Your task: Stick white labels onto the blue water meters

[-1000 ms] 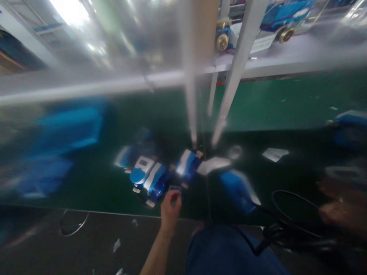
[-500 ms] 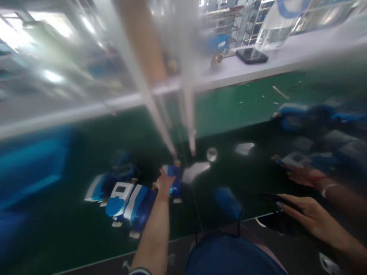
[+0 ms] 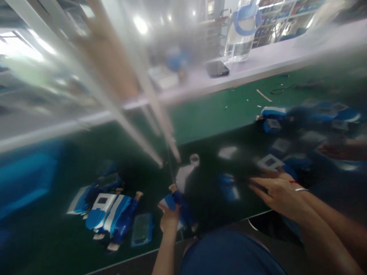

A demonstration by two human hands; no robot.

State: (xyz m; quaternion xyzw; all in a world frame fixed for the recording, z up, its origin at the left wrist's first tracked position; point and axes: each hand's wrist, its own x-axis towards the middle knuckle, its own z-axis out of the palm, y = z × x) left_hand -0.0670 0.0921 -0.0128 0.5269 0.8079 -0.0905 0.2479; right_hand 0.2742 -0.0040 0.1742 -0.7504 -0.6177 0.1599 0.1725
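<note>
Near the front edge of the table, my left hand (image 3: 169,218) is closed on a blue water meter (image 3: 183,208) with a white band and brass-coloured ends. It lies slanted, and my fingers partly cover it. Reaching across from the right, my right hand (image 3: 276,193) is closed around a dark, slim tool (image 3: 256,184), too blurred to name. Between my hands is a blurred blue-and-white piece (image 3: 229,187). Left of my left hand are more blue-and-white water meters (image 3: 107,215) and a clear blue-edged box or cover (image 3: 142,229).
A co-worker's forearm with a bracelet (image 3: 301,189) lies just behind my right hand, by several meters (image 3: 273,118). White paper (image 3: 183,175) and a small clear ring (image 3: 194,160) lie mid-table. A blue bin (image 3: 28,175) stands left. The shelf (image 3: 197,82) holds a phone (image 3: 218,69) and bottle (image 3: 241,42).
My left hand has drawn the water meter toward the table's front edge, away from the others. My right hand has moved left and inward with the dark tool. The view has shifted.
</note>
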